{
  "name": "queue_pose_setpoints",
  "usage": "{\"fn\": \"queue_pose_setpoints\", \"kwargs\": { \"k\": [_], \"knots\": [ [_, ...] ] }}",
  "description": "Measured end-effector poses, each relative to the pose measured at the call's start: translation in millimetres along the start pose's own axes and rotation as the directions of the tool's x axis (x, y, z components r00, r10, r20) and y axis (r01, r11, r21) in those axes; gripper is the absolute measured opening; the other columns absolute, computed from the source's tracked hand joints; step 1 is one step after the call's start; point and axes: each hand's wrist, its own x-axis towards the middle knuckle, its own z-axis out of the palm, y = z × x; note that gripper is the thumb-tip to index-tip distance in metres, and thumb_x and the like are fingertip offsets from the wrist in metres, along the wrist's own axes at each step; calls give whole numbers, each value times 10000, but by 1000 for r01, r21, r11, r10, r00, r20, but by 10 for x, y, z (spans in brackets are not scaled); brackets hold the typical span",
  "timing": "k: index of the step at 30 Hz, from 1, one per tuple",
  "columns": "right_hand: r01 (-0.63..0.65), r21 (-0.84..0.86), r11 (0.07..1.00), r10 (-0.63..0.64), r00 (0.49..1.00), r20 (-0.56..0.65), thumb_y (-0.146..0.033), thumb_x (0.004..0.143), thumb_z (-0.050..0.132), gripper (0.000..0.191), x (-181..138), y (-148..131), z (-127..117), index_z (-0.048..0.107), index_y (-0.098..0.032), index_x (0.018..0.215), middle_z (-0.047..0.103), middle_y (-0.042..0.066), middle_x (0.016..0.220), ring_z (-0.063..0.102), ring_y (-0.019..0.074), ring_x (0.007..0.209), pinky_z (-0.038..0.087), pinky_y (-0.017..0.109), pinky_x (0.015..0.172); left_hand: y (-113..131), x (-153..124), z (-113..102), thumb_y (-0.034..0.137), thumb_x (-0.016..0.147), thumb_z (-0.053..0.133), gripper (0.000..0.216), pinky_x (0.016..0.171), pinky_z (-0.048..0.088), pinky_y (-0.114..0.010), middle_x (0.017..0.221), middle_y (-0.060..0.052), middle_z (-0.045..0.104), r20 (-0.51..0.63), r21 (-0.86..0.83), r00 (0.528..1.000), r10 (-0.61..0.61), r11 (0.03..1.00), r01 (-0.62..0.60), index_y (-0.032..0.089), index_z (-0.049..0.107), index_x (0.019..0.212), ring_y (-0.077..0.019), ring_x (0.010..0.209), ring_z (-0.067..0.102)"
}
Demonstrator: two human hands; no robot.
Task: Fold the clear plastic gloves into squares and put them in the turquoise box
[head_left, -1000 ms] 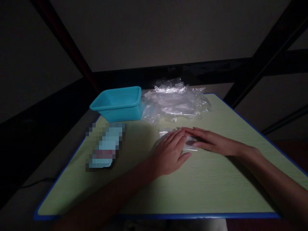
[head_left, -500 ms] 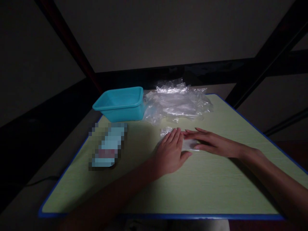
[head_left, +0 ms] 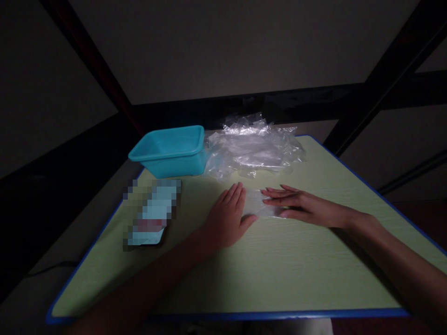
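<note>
A small clear plastic bag (head_left: 257, 205) lies flat on the pale green table (head_left: 286, 270). My left hand (head_left: 226, 219) rests flat on the bag's left end, fingers stretched out together. My right hand (head_left: 296, 205) lies flat on the bag's right part, fingers extended and pointing left. Between the two hands a strip of the bag shows. Neither hand grips anything.
A turquoise plastic tub (head_left: 170, 150) stands at the table's far left. Beside it lies a heap of crumpled clear plastic bags (head_left: 253, 148). A blurred-out flat object (head_left: 152, 211) lies on the left. The table has a blue edge; dark beams stand behind it.
My left hand has slid to the left across the bag, away from my right hand, uncovering the bag's middle. My right hand has stayed nearly in place.
</note>
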Motion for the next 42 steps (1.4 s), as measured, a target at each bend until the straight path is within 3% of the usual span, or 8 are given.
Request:
{"fn": "queue_pose_setpoints", "kwargs": {
  "k": [14,20,23,27,35,42],
  "knots": [
    [-6,-50,999,4,999,-39,-430,886,456,453,-4,-38,26,444,-260,1305,368,74,1413,277,218,1322,151,523,1082,-4,-1,-3,455,876,398,629,1068,277,-449,1425,-231,283,-3,-28,1000,-12,1000,12,17,321,1321,-290,1341,235],
    [-2,-76,997,-12,984,-179,-426,898,422,485,7,-102,21,434,-183,1318,444,97,1370,396,221,1262,293,456,1054,-19,-10,15,412,845,464,674,1078,261,-458,1434,-257,238,-42,-98,999,-24,995,19,-13,267,1330,-307,1352,185],
    [-60,-77,995,37,961,-273,-412,905,406,459,1,-123,4,449,-185,1301,518,99,1304,481,222,1186,393,422,988,-29,-9,30,370,812,508,713,1082,251,-471,1436,-265,229,-84,-160,995,-51,986,37,-10,219,1341,-312,1352,177],
    [-144,-81,986,106,930,-352,-416,904,392,444,-13,-93,-3,474,-178,1269,564,105,1246,535,241,1122,431,432,942,-33,-13,25,312,752,549,767,1086,233,-486,1436,-265,231,-124,-235,989,-78,971,47,10,175,1350,-316,1354,172],
    [-161,-5,987,146,908,-392,-390,902,399,422,-30,-71,-43,473,-135,1230,666,85,999,625,201,887,495,353,780,-116,-45,-98,178,698,489,756,1093,171,-505,1446,-246,221,10,-237,994,-110,965,109,13,161,1358,-310,1355,177],
    [-172,2,985,159,910,-384,-405,896,407,427,-34,-142,-85,506,-112,1190,626,33,742,587,163,641,461,291,584,-274,-50,-201,170,698,462,748,1086,136,-537,1462,-215,206,59,-193,993,-100,975,110,57,156,1371,-300,1357,177]
  ]
}}
